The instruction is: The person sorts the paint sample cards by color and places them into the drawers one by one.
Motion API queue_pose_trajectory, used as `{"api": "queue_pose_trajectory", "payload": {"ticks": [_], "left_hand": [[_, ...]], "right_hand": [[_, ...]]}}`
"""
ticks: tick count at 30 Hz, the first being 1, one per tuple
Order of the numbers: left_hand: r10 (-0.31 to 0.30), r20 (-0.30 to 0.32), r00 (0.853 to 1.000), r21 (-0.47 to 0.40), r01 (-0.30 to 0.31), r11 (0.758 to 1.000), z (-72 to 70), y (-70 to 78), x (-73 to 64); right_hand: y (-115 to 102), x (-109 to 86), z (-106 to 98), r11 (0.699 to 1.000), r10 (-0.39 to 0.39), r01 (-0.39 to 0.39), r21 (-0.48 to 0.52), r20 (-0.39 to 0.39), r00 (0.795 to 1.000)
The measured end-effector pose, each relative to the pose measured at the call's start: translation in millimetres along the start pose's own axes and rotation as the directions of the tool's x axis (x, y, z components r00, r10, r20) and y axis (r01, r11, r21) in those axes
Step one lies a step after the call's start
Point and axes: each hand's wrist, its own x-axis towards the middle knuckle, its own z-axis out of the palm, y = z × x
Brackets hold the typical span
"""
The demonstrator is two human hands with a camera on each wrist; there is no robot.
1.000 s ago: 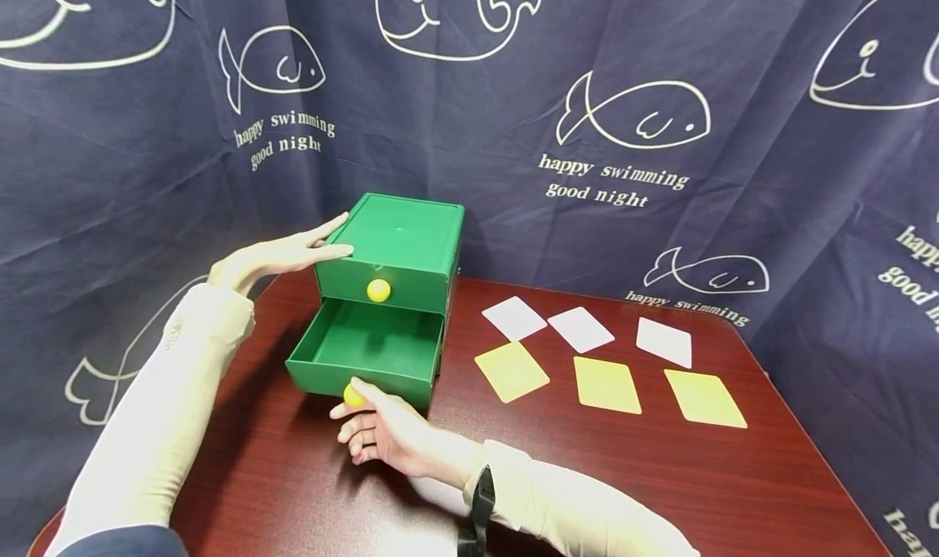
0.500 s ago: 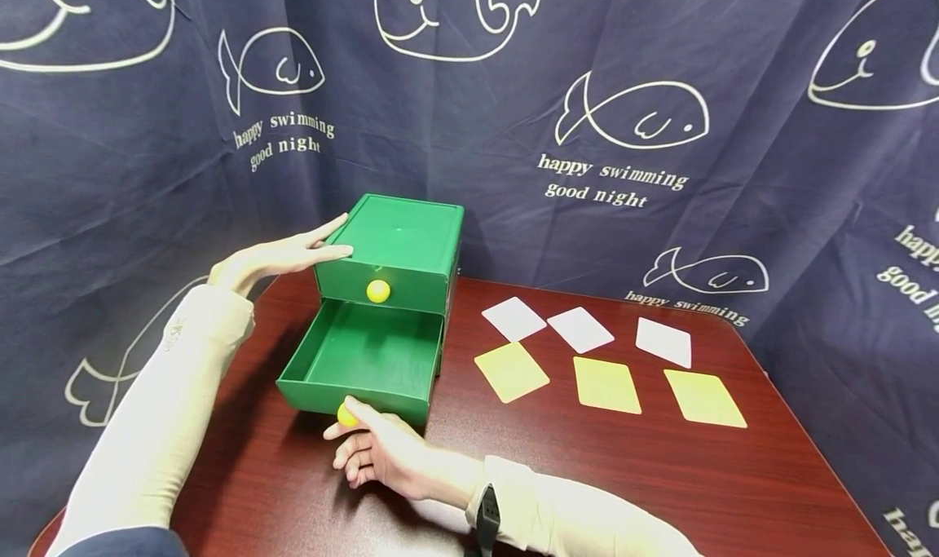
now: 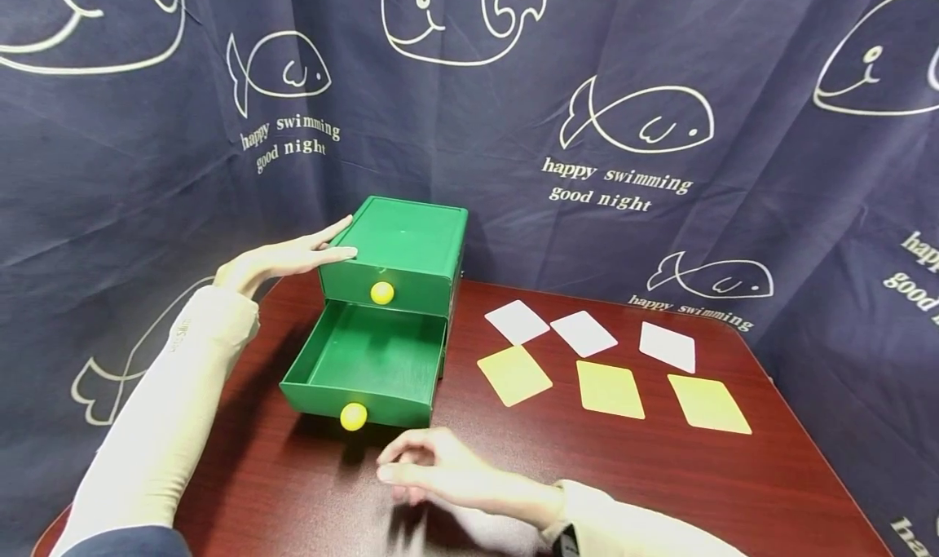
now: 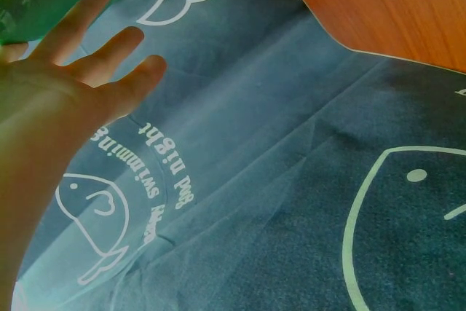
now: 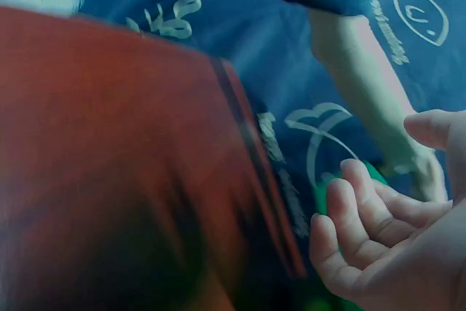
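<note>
Opening looks done — next likely calls for reaching rightward.
Our left hand point(image 3: 286, 257) rests, fingers straight, on the green box point(image 3: 402, 235); its lower drawer point(image 3: 372, 363) juts out; our loosely curled right hand point(image 3: 449, 470), holding nothing, hangs nearby — cards point(image 3: 610, 390) lie farther right.

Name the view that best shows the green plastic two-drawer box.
The head view: the green box shows its top, front and open lower drawer, the left hand covering only part of one edge. The left wrist view catches just a green part, top left; the right wrist view, small green patches behind the right hand.
</note>
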Motion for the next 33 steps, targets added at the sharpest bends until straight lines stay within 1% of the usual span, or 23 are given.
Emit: {"api": "queue_pose_trajectory", "payload": {"ticks": [1,3,4,5,6,8,9,10,12,13,14,15,16,17,19,21,22,26,28,30,33], "left_hand": [[0.000,-0.001,1.000,0.004,0.000,1.000,0.2,0.0,-0.1],[0.000,-0.003,1.000,0.006,0.000,1.000,0.2,-0.8,-0.5],[0.001,-0.001,1.000,0.001,-0.001,1.000,0.0,-0.8,-0.6],[0.000,0.000,1.000,-0.003,0.000,1.000,-0.3,-0.7,-0.8],[-0.001,0.002,1.000,-0.007,0.001,1.000,-0.5,-0.8,-0.9],[-0.001,0.007,1.000,-0.020,0.001,1.000,-0.3,-1.4,-0.7],[0.000,0.010,1.000,-0.021,0.000,1.000,-0.1,-1.6,-0.5],[0.001,0.010,1.000,-0.021,-0.001,1.000,0.2,-1.5,-0.2],[0.008,0.007,1.000,-0.015,-0.008,1.000,0.6,-1.5,0.7],[0.011,0.006,1.000,-0.013,-0.011,1.000,0.8,-1.4,1.0],[0.016,0.004,1.000,-0.008,-0.016,1.000,0.9,-1.1,1.3],[0.016,0.001,1.000,-0.007,-0.016,1.000,0.8,-0.8,1.0],[0.012,-0.002,1.000,-0.003,-0.012,1.000,0.6,-0.3,0.5],[0.010,-0.004,1.000,-0.003,-0.010,1.000,0.4,-0.1,0.2],[0.007,-0.006,1.000,-0.001,-0.007,1.000,0.5,0.7,-0.5],[0.010,-0.006,1.000,-0.010,-0.010,1.000,0.8,1.0,-0.7],[0.013,-0.006,1.000,-0.015,-0.013,1.000,0.9,1.1,-0.4],[0.015,-0.004,1.000,-0.033,-0.015,0.999,1.2,0.6,-0.3],[0.002,-0.005,1.000,-0.032,-0.002,0.999,1.3,0.2,-0.7],[-0.009,-0.007,1.000,-0.033,0.008,0.999,1.6,-0.1,-1.3],[0.000,-0.013,1.000,-0.033,0.000,0.999,2.3,-0.6,-1.3]], "right_hand": [[0.7,-5.4,-9.5,0.994,-0.065,0.064,-0.087,-0.008,0.998],[2.8,-11.7,-28.8,0.959,-0.186,0.171,-0.226,-0.045,0.982],[4.0,-14.0,-38.9,0.937,-0.233,0.202,-0.285,-0.080,0.969],[5.3,-15.1,-48.7,0.913,-0.271,0.215,-0.346,-0.120,0.955],[6.9,-15.6,-58.6,0.893,-0.297,0.211,-0.398,-0.166,0.940],[10.8,-14.2,-78.3,0.874,-0.308,0.157,-0.460,-0.274,0.911],[14.3,-12.7,-88.6,0.861,-0.308,0.117,-0.495,-0.325,0.894],[19.2,-10.8,-99.0,0.836,-0.312,0.064,-0.545,-0.375,0.873],[32.0,-5.4,-119.5,0.746,-0.337,-0.057,-0.664,-0.450,0.827],[39.2,-2.6,-128.6,0.692,-0.341,-0.131,-0.710,-0.482,0.807],[46.5,-0.1,-136.8,0.634,-0.341,-0.201,-0.747,-0.503,0.794],[53.6,2.1,-143.7,0.577,-0.327,-0.272,-0.770,-0.523,0.787],[60.3,3.9,-149.2,0.525,-0.302,-0.335,-0.783,-0.539,0.786],[65.9,5.5,-153.4,0.485,-0.266,-0.385,-0.785,-0.552,0.791],[73.8,8.6,-157.9,0.443,-0.176,-0.463,-0.768,-0.581,0.795],[79.2,11.7,-159.6,0.406,-0.115,-0.514,-0.756,-0.600,0.792],[81.4,13.6,-159.8,0.390,-0.092,-0.536,-0.749,-0.611,0.787],[86.6,21.8,-158.5,0.343,-0.062,-0.588,-0.733,-0.642,0.764],[88.3,25.0,-157.4,0.332,-0.061,-0.600,-0.727,-0.652,0.756],[88.7,26.9,-156.1,0.331,-0.066,-0.605,-0.724,-0.658,0.750],[87.8,27.3,-154.2,0.341,-0.077,-0.601,-0.722,-0.659,0.748]]}}
